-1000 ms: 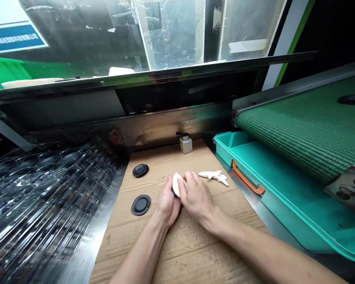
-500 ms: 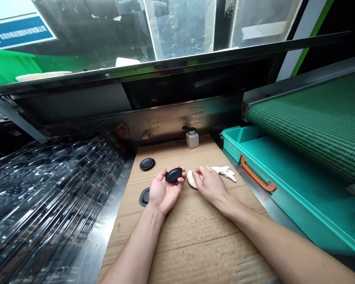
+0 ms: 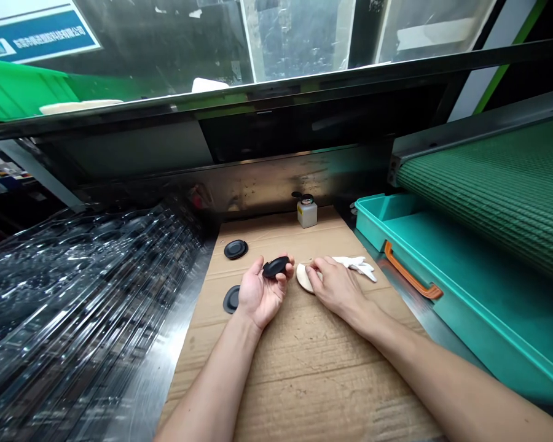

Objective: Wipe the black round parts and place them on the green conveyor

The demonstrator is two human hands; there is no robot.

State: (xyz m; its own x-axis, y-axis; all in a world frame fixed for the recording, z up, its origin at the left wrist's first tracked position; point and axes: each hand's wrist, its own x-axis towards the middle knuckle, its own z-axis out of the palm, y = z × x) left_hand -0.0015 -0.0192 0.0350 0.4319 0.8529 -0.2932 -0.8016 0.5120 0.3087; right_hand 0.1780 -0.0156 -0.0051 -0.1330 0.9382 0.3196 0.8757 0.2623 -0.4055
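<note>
My left hand [image 3: 260, 291] lies palm up on the cardboard sheet [image 3: 281, 374], its fingers curled around a black oval rubber disc [image 3: 275, 267]. My right hand [image 3: 336, 285] presses down on a cream round pad [image 3: 305, 278], which it partly hides. Beyond my fingertips lies a crumpled white cloth [image 3: 357, 266]. Two more black discs rest on the cardboard left of my hands: one [image 3: 236, 249] farther away, the other [image 3: 231, 299] partly behind my left hand.
A small white bottle with a black cap [image 3: 306, 215] stands at the cardboard's far edge. On the right are a teal tray with an orange handle [image 3: 447, 288] and a green mesh conveyor belt [image 3: 488, 190]. Stacked transparent plastic trays [image 3: 83, 294] fill the left.
My left hand and its black disc have shifted little, and the right hand stays on the pad. The whole scene sits slightly farther right and lower in view as my head moves.
</note>
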